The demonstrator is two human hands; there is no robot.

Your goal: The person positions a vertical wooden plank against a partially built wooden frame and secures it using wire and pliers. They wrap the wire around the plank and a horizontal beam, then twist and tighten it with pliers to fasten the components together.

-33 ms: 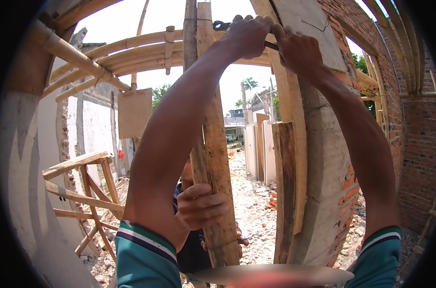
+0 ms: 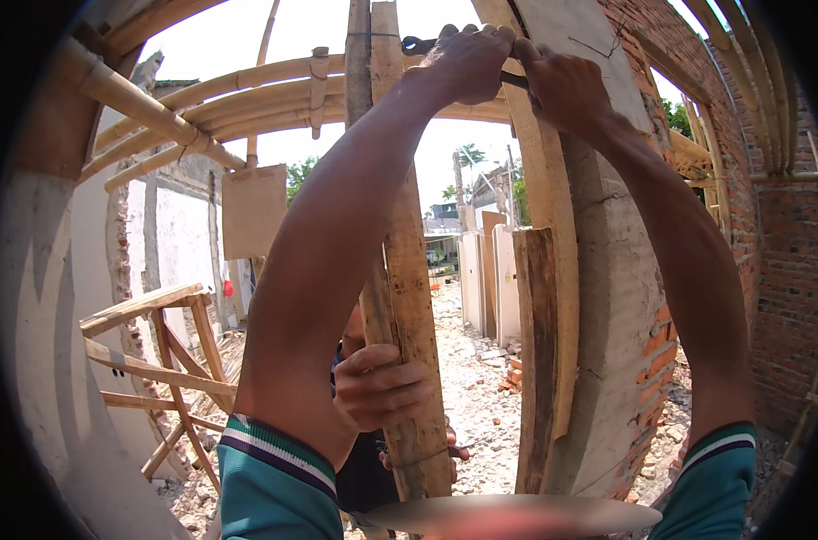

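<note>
Both my arms reach up to a dark metal bar (image 2: 514, 81) with a looped or hooked end, which sticks out left of my fists beside an upright timber. My left hand (image 2: 470, 65) is closed around its middle. Further right, the fingers of my right hand (image 2: 566, 88) wrap the same bar, close against the left. The paired upright wooden planks (image 2: 413, 315) stand left of the doorway, partly behind my left forearm. Another person's hand (image 2: 382, 387) grips these planks lower down, and that person's other hand (image 2: 454, 447) shows beside their lower end.
On the right, a wooden post (image 2: 544, 198) and a shorter board (image 2: 535, 351) stand against a plastered brick wall (image 2: 616, 360). Bamboo poles (image 2: 274, 103) cross behind the planks. A wooden trestle (image 2: 179, 360) leans at left; rubble (image 2: 481, 414) covers the ground.
</note>
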